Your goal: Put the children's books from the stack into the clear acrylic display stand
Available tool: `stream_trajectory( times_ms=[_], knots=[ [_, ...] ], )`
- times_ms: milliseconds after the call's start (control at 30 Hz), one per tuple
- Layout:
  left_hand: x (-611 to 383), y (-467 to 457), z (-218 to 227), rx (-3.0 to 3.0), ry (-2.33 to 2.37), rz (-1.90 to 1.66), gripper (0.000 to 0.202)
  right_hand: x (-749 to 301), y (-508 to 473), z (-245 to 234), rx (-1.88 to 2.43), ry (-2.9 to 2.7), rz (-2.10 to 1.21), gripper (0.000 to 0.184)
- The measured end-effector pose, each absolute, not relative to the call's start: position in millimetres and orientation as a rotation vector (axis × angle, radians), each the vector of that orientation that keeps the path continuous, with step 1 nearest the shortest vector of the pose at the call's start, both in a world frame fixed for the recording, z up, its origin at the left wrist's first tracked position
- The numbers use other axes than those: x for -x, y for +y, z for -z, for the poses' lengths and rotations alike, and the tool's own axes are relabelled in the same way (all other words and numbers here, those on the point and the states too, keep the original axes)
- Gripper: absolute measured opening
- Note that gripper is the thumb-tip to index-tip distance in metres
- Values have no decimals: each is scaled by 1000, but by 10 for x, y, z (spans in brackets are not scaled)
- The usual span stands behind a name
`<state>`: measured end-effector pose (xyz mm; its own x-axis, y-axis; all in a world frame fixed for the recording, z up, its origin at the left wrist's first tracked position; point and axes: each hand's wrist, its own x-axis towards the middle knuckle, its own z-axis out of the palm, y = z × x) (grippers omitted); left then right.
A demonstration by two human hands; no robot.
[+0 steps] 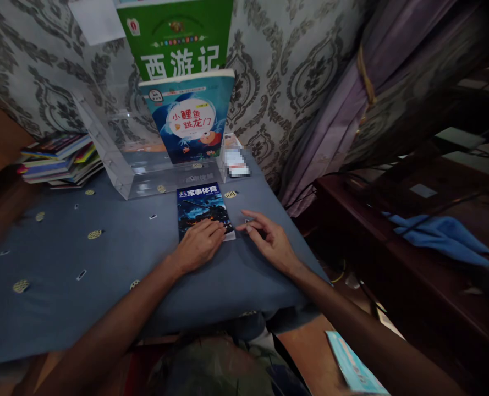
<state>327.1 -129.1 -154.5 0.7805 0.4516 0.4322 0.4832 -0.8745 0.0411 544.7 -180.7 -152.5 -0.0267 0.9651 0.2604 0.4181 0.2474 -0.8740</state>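
Note:
A dark blue magazine [201, 204] with white Chinese characters on its cover lies flat on the cloth in front of me. My left hand [201, 242] rests flat over its lower part, fingers stretched out and covering some of the cover. Just right of the magazine is my right hand [271, 242], fingers apart and nothing in them. Behind the magazine stands a clear acrylic book rack [120, 165]. A blue picture book [192, 118] leans upright in it, with a taller green book [182, 41] behind.
A stack of books [58, 162] sits at the back left of the blue-grey tablecloth [116, 280]. Right of the table stand a purple curtain [330, 115] and a dark red desk [376, 236] with a blue cloth [438, 236]. A light-blue book [353, 363] lies low at the right.

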Motion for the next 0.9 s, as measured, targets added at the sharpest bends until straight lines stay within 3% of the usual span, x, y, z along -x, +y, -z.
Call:
stream_trajectory(
  times_ms=[400,767,900],
  knots=[
    [-3249,-1295,1519,2969,-783,675,30,-5428,-1802,1553,1298,-1756,-711,36],
    [-3148,-1347,1460,2976,-916,894,23,-5177,-2010,1518,1081,-2134,-367,31],
    [-3080,-1277,1318,3064,-1036,793,24,-4854,-2235,1471,1020,-2322,-215,28]
  ],
)
